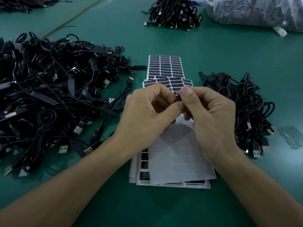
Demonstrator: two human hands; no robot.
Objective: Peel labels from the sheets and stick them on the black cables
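Observation:
My left hand [147, 115] and my right hand [211, 120] meet above the label sheets, fingers curled. Between their thumbs and fingertips they pinch a small black piece of a cable [178, 98]; most of it is hidden by the fingers. A sheet of black labels [164, 66] lies just beyond the hands, with more label sheets [167, 82] overlapping it. Under my wrists lies a stack of mostly peeled white backing sheets [178, 161] with a few black labels [145, 175] left at its left edge.
A big heap of black USB cables [49, 95] fills the left of the green table [164, 207]. A smaller pile of cables [246, 112] lies on the right. Another cable pile [173, 13] and a clear plastic bag [254, 12] sit at the back.

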